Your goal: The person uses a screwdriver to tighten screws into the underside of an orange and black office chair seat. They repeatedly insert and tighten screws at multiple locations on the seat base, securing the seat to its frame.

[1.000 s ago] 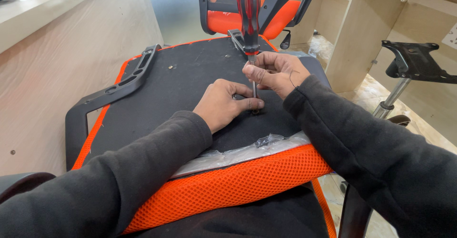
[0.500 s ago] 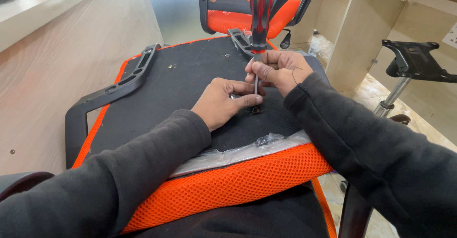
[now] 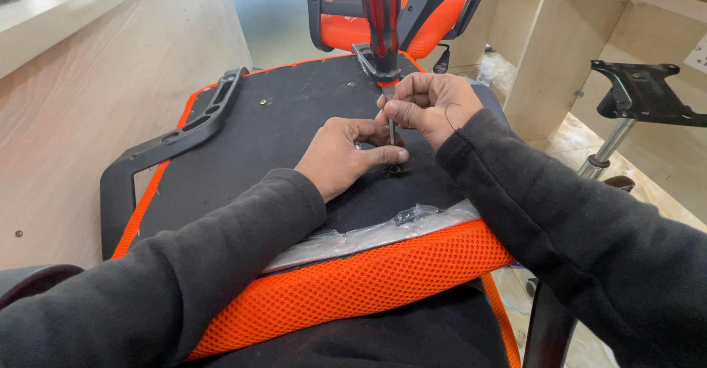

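Screwdriver [image 3: 381,22] stands upright at 12 o'clock over the black seat bottom [image 3: 294,139]. Right hand [image 3: 427,106] fingers pinch its thin, hard shaft; left hand [image 3: 346,158] fingers press beside the tip. Its fat handle looks grippy.

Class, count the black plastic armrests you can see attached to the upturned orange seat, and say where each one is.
1: a black armrest runs along the seat's left edge. The right edge lies behind the right hand and sleeve, so another may be hidden.

Open seat underside [image 3: 294,132] left of armrest [image 3: 188,128].
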